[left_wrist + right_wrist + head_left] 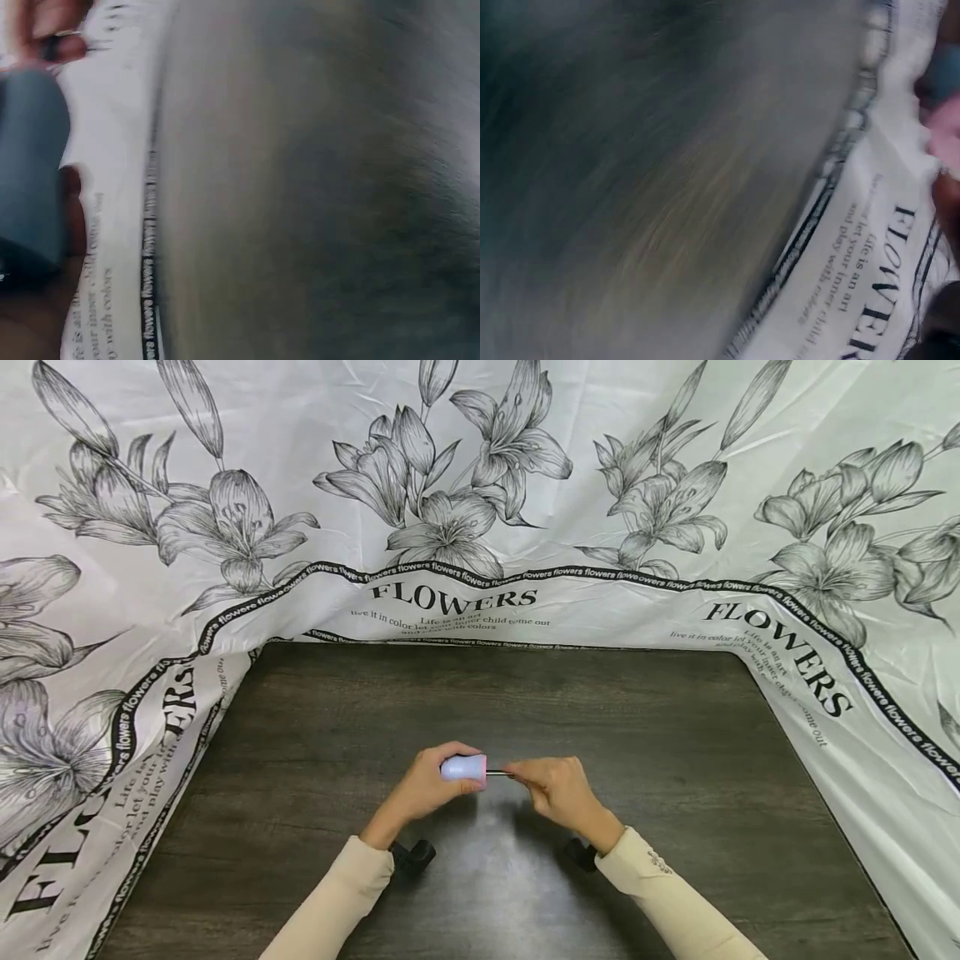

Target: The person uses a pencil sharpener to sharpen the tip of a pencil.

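Grips a lavender cylinder (461, 767) in the left hand (420, 783), thumb and fingers curled round the sides, with the pink end (483, 772) facing the right fingertips. Pinches a thin metal rod (497, 772) in the right hand (558, 789), fingertips drawn close together, just right of the pink end and in line with it. Holds both, apparently, above the dark tabletop (600, 702) beneath the fingers.

Looks like a step of working the rod at the pink end; cannot tell inserting, turning or withdrawing apart. Seems to call next for a firm left grip and a straight, level move of the right fingertips, to avoid tilting the rod.

Shows no readable brand on the cylinder between the left fingers. Reads "FLOWERS" in dark capitals on the white cloth (300, 418) beyond the fingertips, with "Life is an art" and "live it in color let your inner child come out and play with colors" in smaller print below. Repeats "flowers" in white along a black band (435, 567), also beyond the fingers.
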The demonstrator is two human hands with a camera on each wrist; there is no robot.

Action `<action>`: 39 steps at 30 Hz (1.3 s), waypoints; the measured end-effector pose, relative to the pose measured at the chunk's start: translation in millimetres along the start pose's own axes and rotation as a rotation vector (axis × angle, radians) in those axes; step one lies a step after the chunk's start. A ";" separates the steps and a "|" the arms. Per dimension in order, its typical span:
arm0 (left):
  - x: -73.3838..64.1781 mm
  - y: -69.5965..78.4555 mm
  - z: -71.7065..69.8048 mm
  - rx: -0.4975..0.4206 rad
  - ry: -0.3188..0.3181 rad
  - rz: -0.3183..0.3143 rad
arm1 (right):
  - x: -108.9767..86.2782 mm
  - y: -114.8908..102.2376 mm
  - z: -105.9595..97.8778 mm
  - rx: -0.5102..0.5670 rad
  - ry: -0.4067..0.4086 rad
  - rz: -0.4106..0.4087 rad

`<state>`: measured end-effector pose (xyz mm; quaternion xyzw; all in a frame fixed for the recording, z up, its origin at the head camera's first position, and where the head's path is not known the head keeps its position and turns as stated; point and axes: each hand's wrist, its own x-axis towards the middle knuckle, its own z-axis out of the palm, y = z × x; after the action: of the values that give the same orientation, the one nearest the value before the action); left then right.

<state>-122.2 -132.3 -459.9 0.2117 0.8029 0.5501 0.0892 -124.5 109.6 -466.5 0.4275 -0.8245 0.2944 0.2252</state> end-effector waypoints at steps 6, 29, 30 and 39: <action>-5.8 -8.6 21.4 0.329 0.138 0.366 | 6.3 3.3 -14.8 0.425 -0.321 0.496; 4.9 12.2 -0.7 0.089 0.057 -0.012 | 1.1 8.6 -3.7 -0.306 0.113 -0.214; 5.2 13.2 -3.1 0.045 0.028 -0.053 | 0.6 8.9 -3.1 -0.336 0.123 -0.243; 7.2 12.3 -13.0 -0.234 -0.140 -0.257 | -0.1 8.0 3.0 -0.429 0.237 -0.360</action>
<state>-130.6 -136.4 -443.0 0.1331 0.7457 0.6078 0.2382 -131.5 111.4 -471.0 0.4720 -0.7469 0.1166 0.4537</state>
